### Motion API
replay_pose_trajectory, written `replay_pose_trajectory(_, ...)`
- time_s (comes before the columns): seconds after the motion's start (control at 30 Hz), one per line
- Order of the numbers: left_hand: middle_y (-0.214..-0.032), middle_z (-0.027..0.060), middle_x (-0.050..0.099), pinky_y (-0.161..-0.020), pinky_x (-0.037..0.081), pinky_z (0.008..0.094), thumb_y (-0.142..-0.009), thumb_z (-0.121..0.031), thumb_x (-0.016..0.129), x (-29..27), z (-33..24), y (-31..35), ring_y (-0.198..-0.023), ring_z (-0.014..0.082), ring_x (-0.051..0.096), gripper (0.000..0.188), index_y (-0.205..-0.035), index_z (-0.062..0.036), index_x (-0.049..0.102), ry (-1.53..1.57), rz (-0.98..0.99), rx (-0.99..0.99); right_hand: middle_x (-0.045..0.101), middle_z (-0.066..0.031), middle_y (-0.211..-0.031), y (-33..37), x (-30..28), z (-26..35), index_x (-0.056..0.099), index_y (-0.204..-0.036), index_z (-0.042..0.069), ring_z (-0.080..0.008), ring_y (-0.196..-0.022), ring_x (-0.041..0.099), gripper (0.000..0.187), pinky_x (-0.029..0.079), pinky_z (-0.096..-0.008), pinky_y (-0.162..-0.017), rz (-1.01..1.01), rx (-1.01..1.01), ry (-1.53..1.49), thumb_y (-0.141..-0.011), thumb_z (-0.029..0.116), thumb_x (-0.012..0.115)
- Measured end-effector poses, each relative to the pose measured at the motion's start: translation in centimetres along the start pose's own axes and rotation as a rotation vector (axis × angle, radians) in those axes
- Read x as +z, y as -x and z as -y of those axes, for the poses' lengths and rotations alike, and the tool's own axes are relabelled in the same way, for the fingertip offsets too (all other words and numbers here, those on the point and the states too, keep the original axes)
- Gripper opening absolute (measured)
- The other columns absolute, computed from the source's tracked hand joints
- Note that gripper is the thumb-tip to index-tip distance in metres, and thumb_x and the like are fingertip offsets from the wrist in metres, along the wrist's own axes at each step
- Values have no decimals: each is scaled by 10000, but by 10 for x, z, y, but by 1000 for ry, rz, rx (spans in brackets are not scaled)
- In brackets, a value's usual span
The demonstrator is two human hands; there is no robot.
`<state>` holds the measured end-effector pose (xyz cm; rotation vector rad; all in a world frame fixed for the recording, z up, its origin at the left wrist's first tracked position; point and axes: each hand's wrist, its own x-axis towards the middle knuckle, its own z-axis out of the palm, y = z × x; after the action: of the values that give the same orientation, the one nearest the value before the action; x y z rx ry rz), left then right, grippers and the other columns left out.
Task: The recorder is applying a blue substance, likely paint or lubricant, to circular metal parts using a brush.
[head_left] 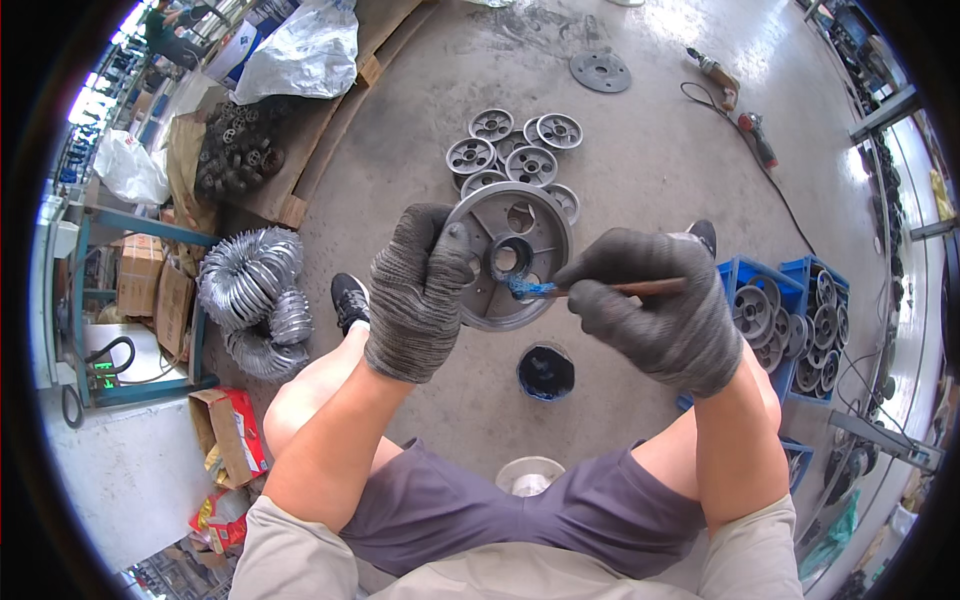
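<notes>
A person is sitting low over a grey concrete floor [640,190], and the left hand [415,290], in a dark grey knitted glove, is gripping the left rim of a large grey metal wheel [490,228] with a round central hub and holes in its web. The thumb is pressing over the face of the wheel, which is hanging in the air between the two hands, its face turning toward the person. The right hand [655,310], in a matching glove, is closing around a slim brush with a brown handle [645,287], pinching it between thumb and fingers. The brush is pointing left, and its blue-coated tip [525,287] is reaching the lower right edge of the hub. Below the wheel, nearer the person, a round blue pot [546,394] is standing on the floor, holding a dark blue substance. Beyond the wheel, a cluster of smaller grey metal wheels [530,166] is lying on the floor, some overlapping. Farther off, a flat grey disc [601,72] is lying alone. To the right, blue plastic crates [735,268] are holding more wheels; to the left, a coiled silver flexible duct [250,280] is resting.
</notes>
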<state>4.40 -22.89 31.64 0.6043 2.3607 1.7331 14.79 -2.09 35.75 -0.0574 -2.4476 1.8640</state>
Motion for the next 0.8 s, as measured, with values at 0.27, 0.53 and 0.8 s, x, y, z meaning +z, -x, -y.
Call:
replay_pose_trajectory(0.27,-996,63,651,-738,527,283,-1004,-204,578,-10,67,-17,-855,156,619,231,-1169,-55,639,-547,14,458,695,-41,-742,3,-41,0,728,-933,37,-95,-655,651,156,515,-244,-569,-272,6,-402,-923,192,710)
replay_pose_trajectory(0.53,-1265,118,626,-798,571,399,-1048,-370,482,72,114,-64,-1043,251,641,492,-1418,-46,477,570,227,-580,703,-218,-776,-21,-51,-1,702,-790,-18,-329,-750,712,278,568,-375,-761,-460,-325,-296,-754,257,691)
replay_pose_trajectory(0.8,-1110,146,673,-684,588,350,-1003,-342,607,319,-38,-28,-868,206,673,449,-1305,-12,566,302,877,-428,689,-198,-730,-29,-86,-8,677,-760,3,-281,-698,700,186,562,-371,-697,-683,-408,-399,-780,188,690)
